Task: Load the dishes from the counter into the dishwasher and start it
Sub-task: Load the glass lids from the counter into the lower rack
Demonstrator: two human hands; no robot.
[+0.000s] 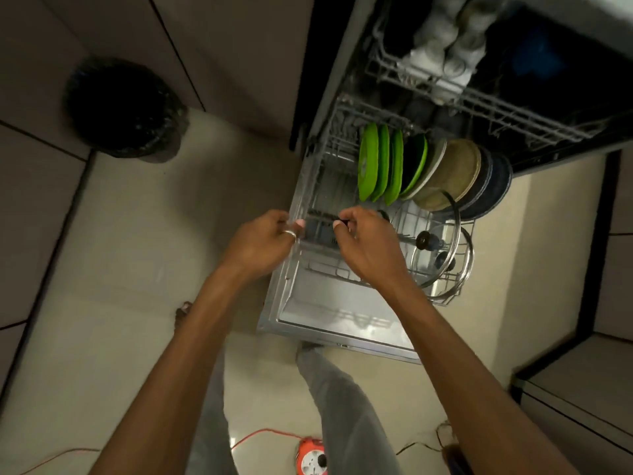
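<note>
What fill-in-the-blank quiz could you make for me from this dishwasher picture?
1. The leftmost plates in the lower rack are ____.
2. The glass lids stand to the ____ of the right hand.
3. The bin on the floor is ____.
4. The cable reel on the floor is ____.
Missing words: green; right; black; orange.
</note>
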